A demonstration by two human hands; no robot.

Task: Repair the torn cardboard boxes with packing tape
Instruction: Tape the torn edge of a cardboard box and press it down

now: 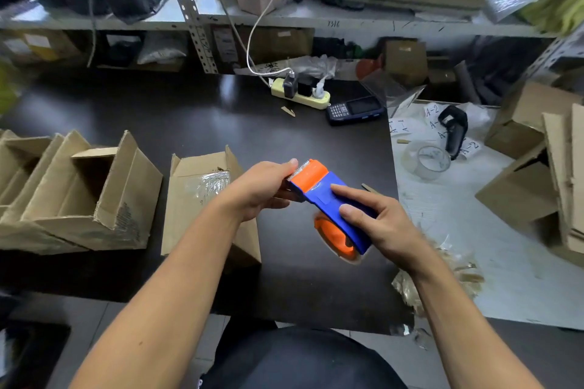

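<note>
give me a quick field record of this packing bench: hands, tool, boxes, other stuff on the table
left hand: fingers pinch the toothed orange end of the dispenser
right hand: grips the blue body of the dispenser
dispenser: held above the dark table, touching no box
nearest box: open, left of the hands, clear plastic inside
other boxes: open, at far left
tape roll: clear, on the white sheet at right
scanner: black, beside the roll
power strip: at the table's back

Blue and orange tape dispenser (328,199); brown cardboard boxes (91,196); black table (196,117).
</note>
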